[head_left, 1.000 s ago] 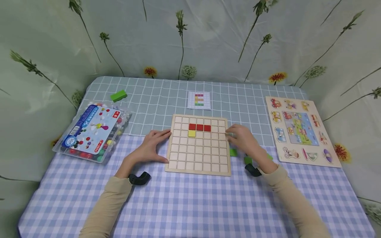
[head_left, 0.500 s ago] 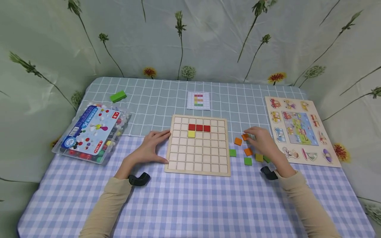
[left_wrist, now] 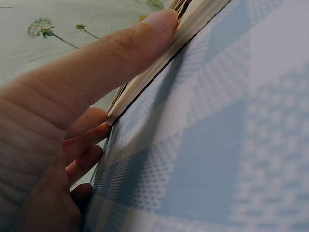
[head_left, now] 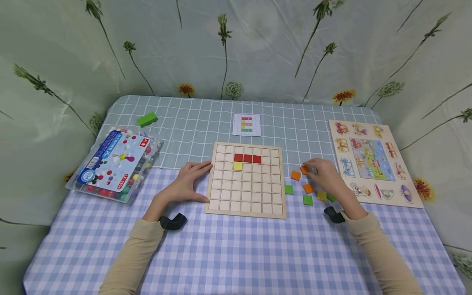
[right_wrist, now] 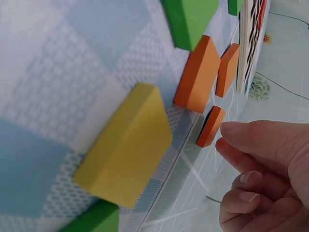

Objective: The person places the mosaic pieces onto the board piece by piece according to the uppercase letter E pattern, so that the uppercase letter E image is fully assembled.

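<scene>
In the head view a wooden grid board [head_left: 241, 180] lies mid-table, with red tiles [head_left: 248, 158] in a row and a yellow tile [head_left: 237, 166] under the leftmost. My left hand [head_left: 187, 185] rests at the board's left edge, thumb and fingers spread along it; the left wrist view shows the thumb [left_wrist: 130, 46] against the wooden side. To the right of the board, my right hand [head_left: 325, 175] pinches an orange tile [right_wrist: 211, 126] by its edge between thumb and index finger. The other fingers of that hand are curled in.
Loose orange [head_left: 296, 175], green [head_left: 307, 200] and mustard-yellow [head_left: 321, 195] tiles lie around my right hand. A printed pattern card [head_left: 246, 124] lies behind the board. Left are a clear plastic box [head_left: 114, 162] and a green block [head_left: 147, 119]; right is a wooden picture puzzle [head_left: 376, 164].
My right hand has moved from the board's right edge rightward to the orange tile, uncovering the loose tiles. Over the last half second it stays there. My left hand and the board keep still.
</scene>
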A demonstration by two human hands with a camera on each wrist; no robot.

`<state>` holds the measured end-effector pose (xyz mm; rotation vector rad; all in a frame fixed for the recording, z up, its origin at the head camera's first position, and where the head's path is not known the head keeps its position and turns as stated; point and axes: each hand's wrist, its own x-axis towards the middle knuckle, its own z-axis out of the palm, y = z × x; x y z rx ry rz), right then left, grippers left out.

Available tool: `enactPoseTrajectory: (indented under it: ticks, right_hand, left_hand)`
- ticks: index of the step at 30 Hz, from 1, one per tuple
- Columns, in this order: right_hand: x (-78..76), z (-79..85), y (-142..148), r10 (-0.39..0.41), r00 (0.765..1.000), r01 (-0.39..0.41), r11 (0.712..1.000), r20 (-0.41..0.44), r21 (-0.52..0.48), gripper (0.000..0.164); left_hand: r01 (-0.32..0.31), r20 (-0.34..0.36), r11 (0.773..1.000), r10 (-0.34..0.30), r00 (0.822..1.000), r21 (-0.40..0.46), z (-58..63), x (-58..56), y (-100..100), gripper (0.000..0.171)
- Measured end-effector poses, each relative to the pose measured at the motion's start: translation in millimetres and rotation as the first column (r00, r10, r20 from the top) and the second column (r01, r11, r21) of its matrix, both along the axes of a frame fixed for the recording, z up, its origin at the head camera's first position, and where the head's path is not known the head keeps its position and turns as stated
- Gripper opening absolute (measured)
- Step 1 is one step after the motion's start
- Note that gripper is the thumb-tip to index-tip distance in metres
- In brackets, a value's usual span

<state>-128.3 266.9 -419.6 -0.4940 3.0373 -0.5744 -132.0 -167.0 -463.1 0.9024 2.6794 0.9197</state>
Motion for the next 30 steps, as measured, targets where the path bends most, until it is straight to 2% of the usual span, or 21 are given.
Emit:
enactPoseTrajectory:
  ticks: [8,12,16,23,30]
  right_hand:
    - [-1.4,-2.0,0,-0.009,0.997,0.006,0.999,0.07,0.036,0.033]
    - [-2.0,-2.3,-2,-0.023,0.997,0.018,0.998,0.079,0.062,0.03]
    - [-2.1,-1.1,-4,-0.032,0.998,0.027,0.996,0.057,0.083,0.027]
    - [0.4,5.5,-19,0.01,1.0,-0.011,1.0,0.016,0.023,0.026]
    - [-1.2,8.2,-46,0.118,0.99,-0.119,0.993,-0.074,0.0,0.023]
  left_hand:
    - [0.01,-0.005,1.0,-0.01,1.0,0.006,-1.1,0.0,0,0.106]
    - [0.002,-0.003,1.0,-0.002,1.0,0.003,-1.6,-0.3,-1,0.107]
    - [-0.001,-0.005,1.0,0.001,1.0,-0.001,-1.3,-1.0,0,0.107]
    - [0.005,-0.013,1.0,-0.005,1.0,-0.002,-0.1,-0.6,0,0.106]
    - [0.007,-0.01,1.0,-0.007,1.0,0.006,0.1,-0.2,-1,0.106]
